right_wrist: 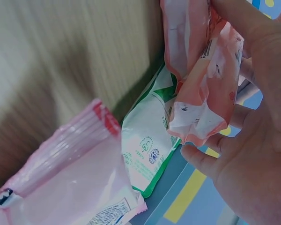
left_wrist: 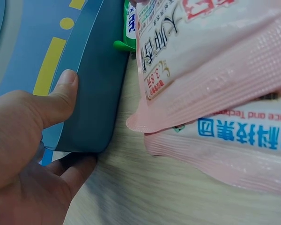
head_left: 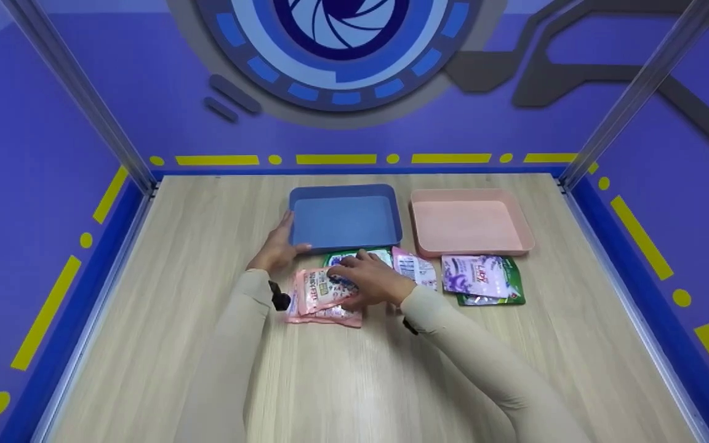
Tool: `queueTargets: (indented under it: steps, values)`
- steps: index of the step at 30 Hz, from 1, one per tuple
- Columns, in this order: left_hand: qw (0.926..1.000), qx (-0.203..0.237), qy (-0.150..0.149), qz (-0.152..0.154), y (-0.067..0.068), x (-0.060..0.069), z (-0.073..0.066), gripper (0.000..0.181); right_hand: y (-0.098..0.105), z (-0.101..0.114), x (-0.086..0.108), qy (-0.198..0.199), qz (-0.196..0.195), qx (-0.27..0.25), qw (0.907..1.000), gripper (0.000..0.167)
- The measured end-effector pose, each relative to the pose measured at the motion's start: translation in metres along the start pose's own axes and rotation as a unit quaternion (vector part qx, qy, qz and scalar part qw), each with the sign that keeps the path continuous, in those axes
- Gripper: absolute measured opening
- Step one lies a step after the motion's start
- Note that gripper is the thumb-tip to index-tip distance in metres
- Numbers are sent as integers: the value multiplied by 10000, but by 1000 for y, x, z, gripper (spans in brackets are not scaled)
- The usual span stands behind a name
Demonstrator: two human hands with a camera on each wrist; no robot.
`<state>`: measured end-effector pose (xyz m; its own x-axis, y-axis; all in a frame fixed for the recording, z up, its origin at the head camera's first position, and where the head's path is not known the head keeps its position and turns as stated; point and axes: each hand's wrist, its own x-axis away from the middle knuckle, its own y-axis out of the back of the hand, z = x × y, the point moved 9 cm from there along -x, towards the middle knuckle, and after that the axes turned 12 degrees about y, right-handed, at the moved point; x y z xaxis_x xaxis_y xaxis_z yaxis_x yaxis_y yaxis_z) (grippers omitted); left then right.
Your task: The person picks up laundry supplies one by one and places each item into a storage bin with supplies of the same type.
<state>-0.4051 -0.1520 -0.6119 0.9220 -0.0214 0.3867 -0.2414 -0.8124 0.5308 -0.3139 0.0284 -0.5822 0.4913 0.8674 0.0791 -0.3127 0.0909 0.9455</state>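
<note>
At its front left corner, the blue tray [head_left: 345,223] is gripped by my left hand [head_left: 274,249]. The left wrist view shows the thumb on the tray's front wall [left_wrist: 97,84] and fingers round the corner. My right hand [head_left: 374,280] holds the right end of a pink packet [head_left: 316,294], its fingers curled about the crinkled end [right_wrist: 207,101]. This packet overlaps another pink packet [left_wrist: 239,140] lying on the table. A green and white packet [right_wrist: 147,136] lies partly beneath the right hand, against the tray's front. Just right of it is a pale pink packet [head_left: 415,271].
A pink tray [head_left: 471,223] stands right of the blue one. In front of it a lilac pouch [head_left: 476,275] lies over a green packet [head_left: 516,284]. Blue panels [head_left: 354,141] enclose the wooden table [head_left: 194,246] at the back and both sides.
</note>
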Motion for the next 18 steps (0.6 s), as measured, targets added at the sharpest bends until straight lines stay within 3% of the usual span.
queueTargets:
  steps: [4,11,18]
  values:
    - [10000,10,-51,-10,0,0,0,97,1,1,-1,60,-28,9,10000,71]
    - [9998,118,138,29,-1,0,3,97,1,3,-2,119,-49,-12,9999,69]
    - [9999,-44,-131,10,1,2,-3,96,4,4,-5,203,-132,153,9996,66]
